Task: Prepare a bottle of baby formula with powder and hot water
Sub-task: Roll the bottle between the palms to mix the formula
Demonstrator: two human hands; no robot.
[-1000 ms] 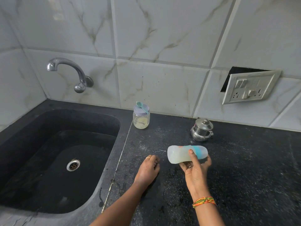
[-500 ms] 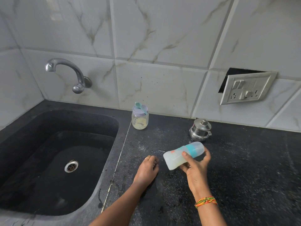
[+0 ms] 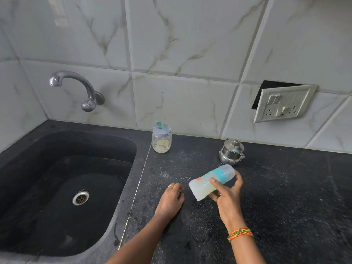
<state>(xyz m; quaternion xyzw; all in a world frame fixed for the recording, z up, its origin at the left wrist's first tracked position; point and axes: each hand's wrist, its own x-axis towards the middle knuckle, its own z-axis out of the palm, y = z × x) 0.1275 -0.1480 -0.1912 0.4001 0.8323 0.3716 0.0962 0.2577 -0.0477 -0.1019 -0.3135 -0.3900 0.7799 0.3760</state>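
The right hand (image 3: pixel 226 197) has its fingers (image 3: pixel 215 184) wrapped round a translucent plastic baby bottle with a teal collar and clear cap (image 3: pixel 211 181), holding it tilted above the black speckled stone table (image 3: pixel 276 187), base down toward the person and cap end up toward the wall. A pale milky liquid seems to sit in the lower part of the bottle, though the cloudy plastic makes the level hard to read. The left hand (image 3: pixel 170 200) lies on the table just beside the bottle's base, fingers curled under and holding nothing.

Back near the tiled wall stands a small clear glass jar with a lilac lid (image 3: pixel 161 139), a little cream powder left in its bottom, and a teal plastic scoop (image 3: pixel 162 127) lying across the lid. Well to its right is a small lidded steel pot (image 3: pixel 231 152), closed, just behind the bottle. The dark stone sink (image 3: pixel 62 187) with its chrome tap (image 3: pixel 76 88) is off to the left, not in use.

To my eye the work is mostly done: jar lidded, scoop put down, pot covered, bottle capped with its mix inside. What looks left is mixing it through by shaking or swirling, and setting it upright.
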